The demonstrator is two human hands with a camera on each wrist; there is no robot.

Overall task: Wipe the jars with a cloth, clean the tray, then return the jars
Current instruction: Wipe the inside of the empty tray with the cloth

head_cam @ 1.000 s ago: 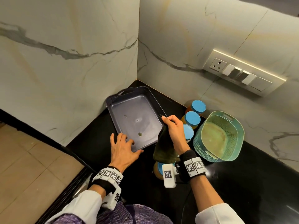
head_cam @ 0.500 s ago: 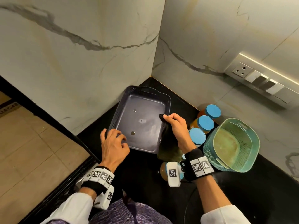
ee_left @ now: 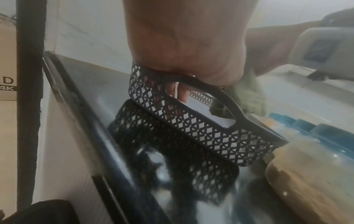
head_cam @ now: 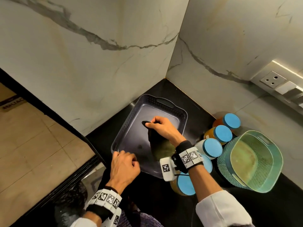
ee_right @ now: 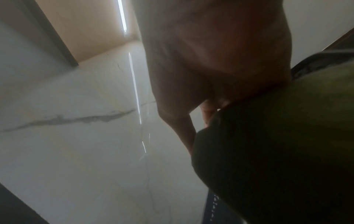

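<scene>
Change since a second ago: right hand [head_cam: 161,128] has carried the cloth [head_cam: 157,142] from the tray's right rim to over its floor; left hand [head_cam: 125,166] has shifted from lying flat at the near rim to curling over the near-left corner.
Tray: dark perforated tray [head_cam: 124,128] with no jars in it, set in the back-left corner of the black counter [head_cam: 270,208], where two marble walls [head_cam: 91,66] meet.
Cloth: dark, olive-green toward its lower end, hanging from the right hand over the tray's middle; whether it touches the floor cannot be told.
Right hand fingers: curled, pinching the cloth's top end.
Left hand fingers: hooked over the near rim beside the handle cut-out [ee_left: 199,97], tips inside the mesh wall (clearest in the left wrist view).
Jars: five blue-lidded jars [head_cam: 223,133] in a line along the tray's right side, outside it; the nearest is partly hidden by the right wrist.
Further out: teal basket [head_cam: 226,163] right of the jars; socket and switch panel [head_cam: 273,80] on the right wall.
Step in hand: probably cleaning the tray, just starting; a dark speck [head_cam: 140,146] lies on the tray floor.
Next move calls for: pressing the cloth flat and sweeping floor and corners while the left hand braces the tray, then returning the jars.
</scene>
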